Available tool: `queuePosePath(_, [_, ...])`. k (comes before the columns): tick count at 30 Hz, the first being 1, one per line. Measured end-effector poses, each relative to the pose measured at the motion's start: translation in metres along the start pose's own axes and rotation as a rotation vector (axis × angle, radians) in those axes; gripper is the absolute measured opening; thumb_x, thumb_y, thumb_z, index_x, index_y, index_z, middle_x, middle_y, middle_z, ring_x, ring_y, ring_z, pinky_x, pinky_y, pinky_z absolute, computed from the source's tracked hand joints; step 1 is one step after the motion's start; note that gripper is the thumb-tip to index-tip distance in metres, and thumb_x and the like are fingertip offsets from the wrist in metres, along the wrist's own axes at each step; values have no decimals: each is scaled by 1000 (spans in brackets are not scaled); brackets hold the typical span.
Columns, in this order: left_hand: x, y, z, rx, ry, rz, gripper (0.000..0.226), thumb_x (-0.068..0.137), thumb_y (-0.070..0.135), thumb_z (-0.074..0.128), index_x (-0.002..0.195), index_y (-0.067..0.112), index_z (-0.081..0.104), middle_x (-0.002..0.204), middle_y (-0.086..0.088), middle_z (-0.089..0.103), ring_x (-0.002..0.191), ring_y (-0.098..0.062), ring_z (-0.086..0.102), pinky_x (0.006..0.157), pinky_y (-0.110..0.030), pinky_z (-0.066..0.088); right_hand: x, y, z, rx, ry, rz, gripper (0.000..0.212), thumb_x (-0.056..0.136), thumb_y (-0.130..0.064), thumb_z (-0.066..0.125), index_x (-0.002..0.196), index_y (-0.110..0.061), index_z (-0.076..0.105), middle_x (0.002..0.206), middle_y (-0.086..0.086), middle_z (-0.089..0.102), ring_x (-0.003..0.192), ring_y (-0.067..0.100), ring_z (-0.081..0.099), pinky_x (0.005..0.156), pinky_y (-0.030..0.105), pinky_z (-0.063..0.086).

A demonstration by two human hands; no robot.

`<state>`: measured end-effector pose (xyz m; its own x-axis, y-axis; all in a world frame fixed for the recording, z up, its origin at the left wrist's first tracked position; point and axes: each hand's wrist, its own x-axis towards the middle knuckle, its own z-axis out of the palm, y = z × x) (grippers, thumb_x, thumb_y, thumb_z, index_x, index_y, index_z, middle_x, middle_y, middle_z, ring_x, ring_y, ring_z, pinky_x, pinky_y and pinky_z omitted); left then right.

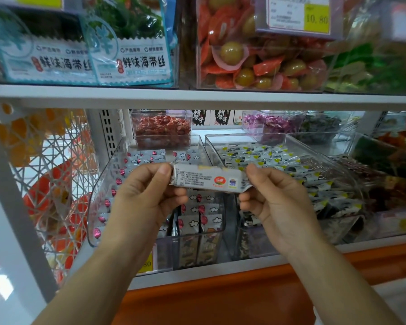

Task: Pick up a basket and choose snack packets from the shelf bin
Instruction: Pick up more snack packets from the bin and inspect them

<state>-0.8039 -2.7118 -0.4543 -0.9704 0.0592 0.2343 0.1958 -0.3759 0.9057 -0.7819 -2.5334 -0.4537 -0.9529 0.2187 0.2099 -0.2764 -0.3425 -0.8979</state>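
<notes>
One snack packet [209, 180] lies level between your L hand [148, 195] & R hand [274, 202], in front of the clear bins [103, 188] on the lower shelf [197, 275]. L hand pinches the packet's left end, thumb on top, fingers curled beneath. R hand pinches the right end likewise. Both forearms reach up from the frame's bottom edge; the label side faces you.

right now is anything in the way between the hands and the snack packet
Nothing visible does. The left hand pinches the snack packet at its left end and the right hand pinches its right end, holding it in front of the clear shelf bins.
</notes>
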Motion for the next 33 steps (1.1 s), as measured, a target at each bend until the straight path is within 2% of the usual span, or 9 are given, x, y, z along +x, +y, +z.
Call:
queuePosePath(5, [2, 1, -3, 76, 3, 23, 19, 92, 10, 48, 93, 12, 66, 79, -1, 65, 68, -12, 63, 64, -19, 54, 1, 3, -4, -106, -51, 41, 16, 77, -26, 63, 87, -20, 74, 94, 12, 70, 67, 21, 69, 49, 24, 53])
queuePosePath(9, [4, 1, -3, 56, -53, -69, 16, 89, 10, 51, 89, 11, 67, 96, -11, 68, 87, -22, 67, 71, -26, 57, 3, 6, -7, -224, -13, -79, 27, 85, -4, 60, 104, -22, 70, 107, 4, 63, 80, 13, 69, 65, 25, 56])
queuePosePath(11, [3, -1, -3, 97, -56, -61, 13, 85, 18, 56, 92, 12, 65, 93, -6, 69, 89, -18, 69, 75, -26, 57, 3, 5, -6, -263, -23, -135, 34, 85, 3, 60, 106, -23, 69, 101, -5, 66, 84, 12, 70, 70, 24, 56])
queuePosePath(14, [1, -1, -4, 161, -66, -31, 39, 72, 27, 60, 110, 21, 61, 83, 5, 72, 88, -11, 69, 79, -21, 55, 3, 6, -5, -316, -43, -175, 34, 83, 6, 60, 97, -24, 71, 89, -13, 69, 85, 12, 69, 75, 27, 57])
queuePosePath(18, [2, 1, -4, 126, -95, -23, 52, 66, 22, 63, 118, 21, 59, 106, -1, 69, 98, -16, 67, 90, -29, 52, 2, 7, -3, -245, -71, -142, 17, 85, -3, 62, 80, -19, 65, 97, -4, 71, 89, 15, 69, 73, 25, 56])
queuePosePath(22, [-2, 3, 0, 219, -181, 24, 51, 70, 11, 63, 119, 24, 57, 111, 6, 68, 99, -16, 66, 84, -28, 49, 2, 13, -2, -411, -47, -186, 13, 84, -18, 64, 94, -24, 58, 100, -8, 70, 95, 6, 65, 82, 28, 54])
queuePosePath(24, [-3, 4, 2, 251, -208, 56, 51, 74, 4, 62, 120, 25, 56, 112, 11, 67, 95, -13, 67, 77, -21, 52, 2, 14, -1, -488, -62, -211, 16, 85, -22, 64, 98, -30, 64, 97, -16, 69, 92, -3, 63, 79, 19, 50])
queuePosePath(28, [-4, 6, 3, 273, -219, 99, 49, 81, -7, 57, 117, 26, 56, 109, 13, 68, 94, -10, 66, 74, -14, 51, 1, 12, 0, -497, -62, -228, 13, 85, -23, 64, 80, -31, 73, 80, -19, 68, 77, -6, 61, 63, 7, 44])
queuePosePath(33, [-8, 7, 7, 345, -268, 160, 47, 81, -12, 55, 111, 23, 60, 106, 11, 69, 100, -6, 64, 77, -13, 51, 1, 13, 2, -410, 10, -96, 23, 84, -25, 63, 62, -24, 68, 62, -11, 61, 61, 1, 58, 63, 27, 44])
